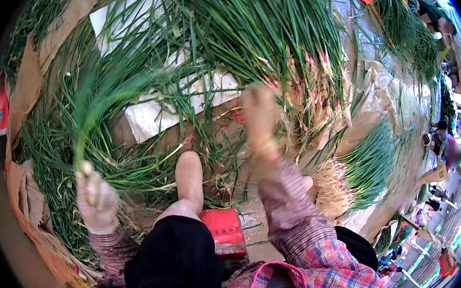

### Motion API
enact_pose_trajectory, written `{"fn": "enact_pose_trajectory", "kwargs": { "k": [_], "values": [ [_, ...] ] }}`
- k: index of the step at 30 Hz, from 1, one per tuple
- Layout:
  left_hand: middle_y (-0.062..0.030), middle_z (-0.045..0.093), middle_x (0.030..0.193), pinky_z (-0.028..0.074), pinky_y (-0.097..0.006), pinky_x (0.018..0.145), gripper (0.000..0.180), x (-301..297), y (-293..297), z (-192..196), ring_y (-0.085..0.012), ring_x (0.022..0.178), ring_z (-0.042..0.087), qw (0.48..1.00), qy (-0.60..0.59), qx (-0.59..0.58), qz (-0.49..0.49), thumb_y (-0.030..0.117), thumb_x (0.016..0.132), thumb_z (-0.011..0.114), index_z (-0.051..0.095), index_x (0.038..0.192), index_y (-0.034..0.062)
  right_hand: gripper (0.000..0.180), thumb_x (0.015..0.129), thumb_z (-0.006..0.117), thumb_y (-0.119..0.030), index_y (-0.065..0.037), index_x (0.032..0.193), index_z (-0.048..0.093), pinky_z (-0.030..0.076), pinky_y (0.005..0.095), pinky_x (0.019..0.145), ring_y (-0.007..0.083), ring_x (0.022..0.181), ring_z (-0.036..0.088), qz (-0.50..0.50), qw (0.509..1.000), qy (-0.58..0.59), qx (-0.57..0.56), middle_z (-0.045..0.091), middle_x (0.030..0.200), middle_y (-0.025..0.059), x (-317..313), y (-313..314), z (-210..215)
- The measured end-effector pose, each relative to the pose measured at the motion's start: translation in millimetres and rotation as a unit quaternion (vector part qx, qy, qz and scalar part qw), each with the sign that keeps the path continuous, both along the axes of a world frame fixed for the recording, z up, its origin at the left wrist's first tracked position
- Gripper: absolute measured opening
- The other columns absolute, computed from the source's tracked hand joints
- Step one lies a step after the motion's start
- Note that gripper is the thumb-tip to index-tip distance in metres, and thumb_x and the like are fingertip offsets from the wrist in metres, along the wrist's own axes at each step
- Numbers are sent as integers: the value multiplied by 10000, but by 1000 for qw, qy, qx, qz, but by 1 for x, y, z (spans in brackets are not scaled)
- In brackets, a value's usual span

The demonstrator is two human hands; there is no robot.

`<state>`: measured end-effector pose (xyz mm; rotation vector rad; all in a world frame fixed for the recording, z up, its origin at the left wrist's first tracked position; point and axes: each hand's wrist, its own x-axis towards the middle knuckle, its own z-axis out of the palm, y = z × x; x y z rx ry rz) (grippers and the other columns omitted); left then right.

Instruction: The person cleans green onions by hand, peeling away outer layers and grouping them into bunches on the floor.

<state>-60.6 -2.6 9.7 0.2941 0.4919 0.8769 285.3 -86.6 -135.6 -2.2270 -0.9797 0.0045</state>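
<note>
Scallions (82, 129) rise from the left hand (97, 202) over on the left, and it's a tight grip: fingers curled in, pinching the stalks near the fingertips. That left forearm comes up from the lower left in a checked sleeve (114, 253), knuckles facing up. Across to the right hand (261, 116), the arm stretches well forward, and the hand sits at the root ends of a big heap (264, 26). It's heavily blurred, so whether its fingers are spread or pressed together, I can't tell.

Look at the textures! Long, slim, glossy green leaves, pinkish stems, stringy tan roots, all above crumpled, muddy sheeting (374, 96) and flat white boards (151, 118). Down by the right forearm lies a neat bundle (353, 171), its roots a dense, straw-coloured brush.

Now the directions: the held leaves run up from the fist, blurring as they bend off to the upper right. The heap's long axis slants, leaf tips to the upper left, roots toward the lower right. That bundle points its roots left, its greens up and right.
</note>
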Motion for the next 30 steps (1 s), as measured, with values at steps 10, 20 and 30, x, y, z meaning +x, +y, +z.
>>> {"fn": "enact_pose_trajectory", "kwargs": {
  "k": [10, 20, 30],
  "values": [
    [26, 521, 662, 371, -180, 440, 223, 132, -34, -115, -60, 548, 488, 948, 282, -37, -139, 254, 967, 432, 560, 1016, 78, 139, 800, 665, -242, -105, 800, 644, 470, 304, 617, 159, 640, 588, -1, 937, 244, -251, 642, 789, 32, -8, -20, 5],
    [9, 496, 643, 389, -177, 496, 308, 136, -45, -130, -47, 529, 413, 965, 175, -146, -133, 281, 958, 460, 569, 999, -5, 183, 790, 669, -187, -58, 891, 588, 463, 330, 680, 202, 761, 565, 49, 971, 225, -66, 579, 866, 66, -58, -2, 6],
    [-54, 625, 894, 468, -214, 723, 166, 139, -47, -134, -126, 785, 608, 966, 177, -124, -142, 129, 918, 530, 553, 1058, 43, 182, 769, 692, -203, -46, 819, 614, 430, 324, 641, 206, 690, 545, 110, 956, 267, -60, 580, 764, 90, -68, -20, 29]
  ]
}}
